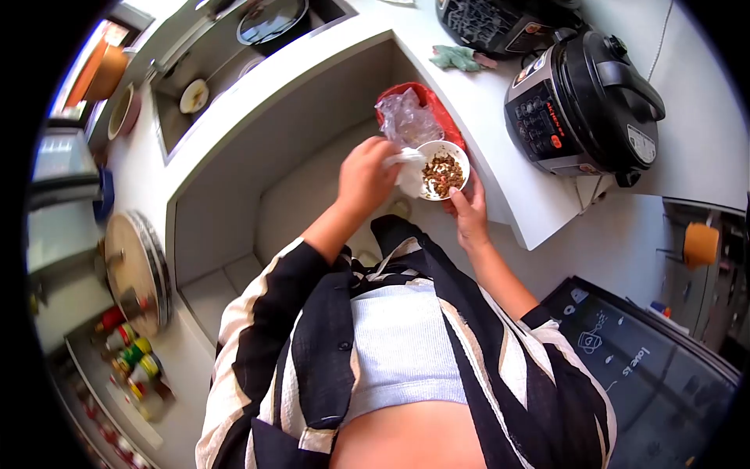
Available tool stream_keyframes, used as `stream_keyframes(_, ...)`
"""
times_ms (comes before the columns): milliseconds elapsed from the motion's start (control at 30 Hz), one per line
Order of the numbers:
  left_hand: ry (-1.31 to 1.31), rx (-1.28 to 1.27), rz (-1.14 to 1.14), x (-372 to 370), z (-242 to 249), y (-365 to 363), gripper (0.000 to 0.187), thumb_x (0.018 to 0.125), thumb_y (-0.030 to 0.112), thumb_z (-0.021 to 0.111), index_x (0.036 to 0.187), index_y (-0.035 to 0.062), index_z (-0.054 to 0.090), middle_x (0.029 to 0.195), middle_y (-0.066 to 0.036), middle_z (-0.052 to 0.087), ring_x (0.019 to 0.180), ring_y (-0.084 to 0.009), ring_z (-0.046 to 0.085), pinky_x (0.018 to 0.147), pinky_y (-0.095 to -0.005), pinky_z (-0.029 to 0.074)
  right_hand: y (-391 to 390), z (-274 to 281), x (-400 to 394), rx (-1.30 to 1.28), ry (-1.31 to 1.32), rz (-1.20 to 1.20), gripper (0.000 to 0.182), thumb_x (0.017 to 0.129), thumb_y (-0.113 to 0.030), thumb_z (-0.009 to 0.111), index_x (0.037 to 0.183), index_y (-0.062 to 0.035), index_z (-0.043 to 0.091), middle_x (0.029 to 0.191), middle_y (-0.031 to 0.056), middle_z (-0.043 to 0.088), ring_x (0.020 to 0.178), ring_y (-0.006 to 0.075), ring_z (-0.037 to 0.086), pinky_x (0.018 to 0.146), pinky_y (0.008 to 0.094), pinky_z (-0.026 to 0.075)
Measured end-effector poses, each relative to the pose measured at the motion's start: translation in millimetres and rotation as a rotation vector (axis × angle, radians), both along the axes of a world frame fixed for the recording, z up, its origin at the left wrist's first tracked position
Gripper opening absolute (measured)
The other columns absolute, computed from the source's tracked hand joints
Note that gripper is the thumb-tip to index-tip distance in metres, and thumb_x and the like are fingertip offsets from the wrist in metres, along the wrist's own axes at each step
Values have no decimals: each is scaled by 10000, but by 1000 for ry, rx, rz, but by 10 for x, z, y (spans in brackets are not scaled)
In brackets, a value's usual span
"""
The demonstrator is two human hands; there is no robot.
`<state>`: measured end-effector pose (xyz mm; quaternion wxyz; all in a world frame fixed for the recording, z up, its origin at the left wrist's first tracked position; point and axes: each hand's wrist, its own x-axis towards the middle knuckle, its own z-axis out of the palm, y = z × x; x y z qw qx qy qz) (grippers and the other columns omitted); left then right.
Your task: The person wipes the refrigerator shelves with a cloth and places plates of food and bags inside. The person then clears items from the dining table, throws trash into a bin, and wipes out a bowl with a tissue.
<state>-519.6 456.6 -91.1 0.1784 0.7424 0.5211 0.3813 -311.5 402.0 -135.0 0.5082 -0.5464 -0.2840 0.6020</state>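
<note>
My right hand (470, 213) grips the rim and side of a white bowl (462, 153), thumb at its near edge. Brown and reddish crumbly food scraps (443, 175) lie inside the bowl, which is tipped so that its inside faces me. My left hand (366, 173) is closed on a crumpled white tissue (409, 173), which hangs at the bowl's left edge. Just beyond the bowl stands a red bin (446, 117) with a clear plastic bag (409, 117) in its mouth. The bowl partly hides the bin.
A black pressure cooker (582, 109) stands on the right white counter (500, 156), with a green cloth (461, 58) farther back. At the left are a sink (176, 90) with a dish in it, a round wooden board (129, 270) and several bottles (137, 359). A dark glass-topped surface (625, 359) lies lower right.
</note>
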Motion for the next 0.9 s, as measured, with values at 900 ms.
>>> stream_keyframes(900,-92,-486,-1294,1012,-931,1813,226,718,-4,552,899,81,658,850,-126,640,788,-278,609,740,-324,471,889,-252,-721,72,-331,-677,672,771,11,557,1356,28,225,1187,124,484,1012,147,515,852,251,425)
